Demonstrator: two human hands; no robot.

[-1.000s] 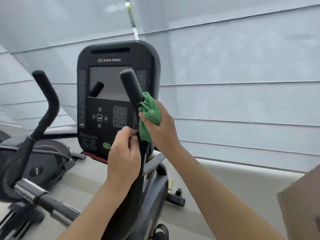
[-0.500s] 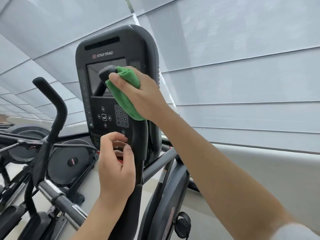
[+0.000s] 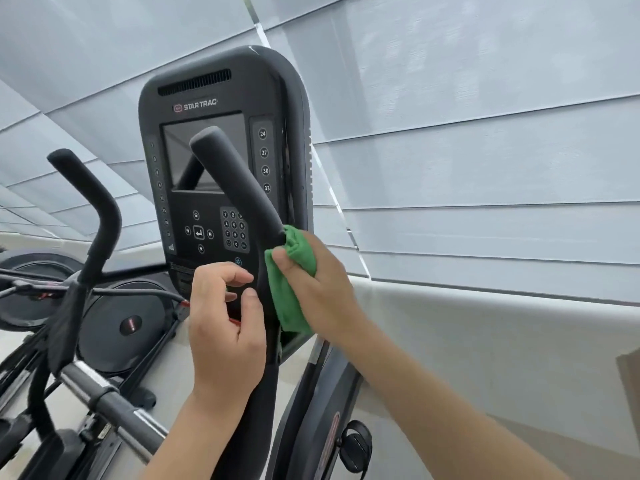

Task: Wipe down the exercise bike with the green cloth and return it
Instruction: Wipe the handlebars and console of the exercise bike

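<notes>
head view: right hand [image 3: 322, 289] wrapped round the green cloth [image 3: 289, 292], grip holding the cloth bunched against the right handlebar [image 3: 239, 188] of the exercise bike [image 3: 311, 403], just below the long foam section and right beside the console [image 3: 221, 161]. left hand [image 3: 225, 327] set against the same bar lower down, fingers loosely curled, thumb and forefinger narrow and apart with nothing seen between them; hard to tell whether bracing the bar or only hovering at it.

judged as mid-wipe on the handlebar, with much of the bike not yet reached. best done by keeping the cloth folded fully round the bar so the palm side and the far side both get rubbed, then sliding along the foam to the rounded tip [image 3: 207, 136] and back in long strokes rather than short dabs. worth twisting the wrist a little on each pass, since the underside of the bar faces away and is easily missed. steadying with the left hand below the cloth should stop the bar swinging. care needed near the keypad [image 3: 234, 228] and screen [image 3: 204, 150]: a loose corner of cloth could drag across the buttons. second handlebar [image 3: 100, 216] at the left, apparently on the next machine. no worktop in sight; where the cloth belongs cannot be told from here.
</notes>
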